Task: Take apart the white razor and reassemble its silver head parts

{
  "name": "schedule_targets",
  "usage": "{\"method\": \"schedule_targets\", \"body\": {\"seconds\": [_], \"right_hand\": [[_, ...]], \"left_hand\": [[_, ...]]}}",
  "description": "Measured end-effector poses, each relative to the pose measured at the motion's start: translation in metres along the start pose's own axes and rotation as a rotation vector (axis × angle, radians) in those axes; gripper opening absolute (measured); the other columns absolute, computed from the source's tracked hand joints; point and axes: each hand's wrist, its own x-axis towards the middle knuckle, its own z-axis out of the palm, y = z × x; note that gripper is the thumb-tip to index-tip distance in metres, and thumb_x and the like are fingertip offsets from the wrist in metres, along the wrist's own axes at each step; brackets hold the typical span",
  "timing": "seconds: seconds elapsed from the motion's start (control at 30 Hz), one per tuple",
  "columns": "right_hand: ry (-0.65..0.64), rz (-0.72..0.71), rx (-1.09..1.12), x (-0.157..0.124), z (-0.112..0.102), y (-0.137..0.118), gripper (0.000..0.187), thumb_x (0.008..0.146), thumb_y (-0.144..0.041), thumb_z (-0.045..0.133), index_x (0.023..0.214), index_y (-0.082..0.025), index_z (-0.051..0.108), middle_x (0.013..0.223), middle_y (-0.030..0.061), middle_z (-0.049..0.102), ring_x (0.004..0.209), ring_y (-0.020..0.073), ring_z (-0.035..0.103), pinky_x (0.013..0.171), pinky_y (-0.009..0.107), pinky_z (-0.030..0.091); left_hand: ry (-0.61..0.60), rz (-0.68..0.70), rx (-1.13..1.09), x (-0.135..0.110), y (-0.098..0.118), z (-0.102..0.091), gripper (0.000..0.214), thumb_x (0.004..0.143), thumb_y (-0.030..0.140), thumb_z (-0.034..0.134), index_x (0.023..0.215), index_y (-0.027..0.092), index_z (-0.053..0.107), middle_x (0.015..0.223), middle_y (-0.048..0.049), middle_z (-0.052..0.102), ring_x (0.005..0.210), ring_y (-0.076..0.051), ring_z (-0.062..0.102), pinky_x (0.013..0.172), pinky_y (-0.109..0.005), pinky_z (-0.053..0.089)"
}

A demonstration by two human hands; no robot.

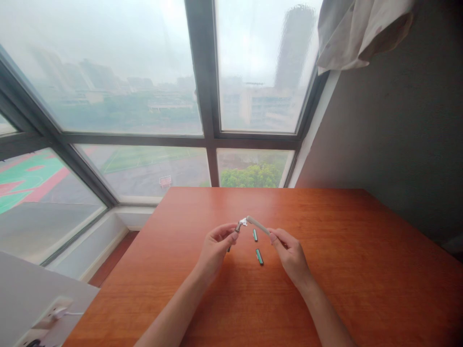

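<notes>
Between the thumb and fingers of my left hand [216, 246] is a razor handle [238, 228], raised above the table, its silvery head end pointing up and to the right. My right hand [291, 255] pinches a slim pale stick [259, 224], whose far end meets or nearly meets the razor's head; I cannot tell whether they touch. What kind of tool the stick is does not show clearly. On the tabletop between my hands lie two green-and-dark razor cartridges, one farther away [255, 235] and one nearer [259, 257].
The reddish-brown wooden table [343, 241] reaches to a large window with dark frames [210, 140]. A grey wall [369, 125] and a hanging pale cloth [361, 33] are on the right. At lower left, a white plug [58, 313] sits in a socket.
</notes>
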Motion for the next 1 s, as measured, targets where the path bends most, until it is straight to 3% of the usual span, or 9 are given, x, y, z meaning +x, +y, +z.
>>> {"method": "schedule_targets", "body": {"seconds": [0.3,0.53,0.77,1.0], "right_hand": [[-0.003,0.001,-0.008,0.0001,0.0004,-0.0038,0.031,0.091,-0.040,0.046,0.094,-0.019,0.069,0.066,-0.0001,0.052,0.062,0.0149,0.049,0.057,0.024,0.038],[0.066,0.015,-0.038,0.0001,-0.0012,0.0005,0.033,0.091,-0.041,0.045,0.092,-0.017,0.069,0.069,0.0009,0.055,0.065,0.0157,0.052,0.058,0.024,0.040],[-0.017,-0.054,0.006,-0.0014,-0.0029,-0.0050,0.031,0.091,-0.039,0.047,0.094,-0.018,0.070,0.068,0.0007,0.053,0.064,0.0152,0.051,0.058,0.024,0.039],[0.041,-0.015,-0.019,-0.0006,-0.0013,-0.0014,0.031,0.090,-0.040,0.049,0.093,-0.018,0.071,0.068,0.0014,0.056,0.064,0.0156,0.052,0.057,0.024,0.040]], "left_hand": [[0.016,0.002,-0.007,0.0001,-0.0021,-0.0012,0.025,0.065,0.027,0.079,0.089,0.019,0.073,0.072,-0.0024,0.065,0.063,-0.011,0.052,0.055,-0.021,0.037],[0.023,-0.020,0.021,-0.0010,0.0007,0.0000,0.028,0.063,0.029,0.080,0.088,0.019,0.074,0.070,-0.0019,0.065,0.059,-0.010,0.052,0.053,-0.021,0.035],[0.033,-0.002,0.020,-0.0001,-0.0019,-0.0013,0.027,0.065,0.029,0.079,0.089,0.019,0.073,0.071,-0.0021,0.065,0.061,-0.011,0.053,0.054,-0.022,0.036],[0.007,0.004,0.014,-0.0005,-0.0021,-0.0022,0.027,0.066,0.028,0.078,0.090,0.018,0.073,0.072,-0.0030,0.065,0.062,-0.012,0.053,0.055,-0.022,0.037]]}}
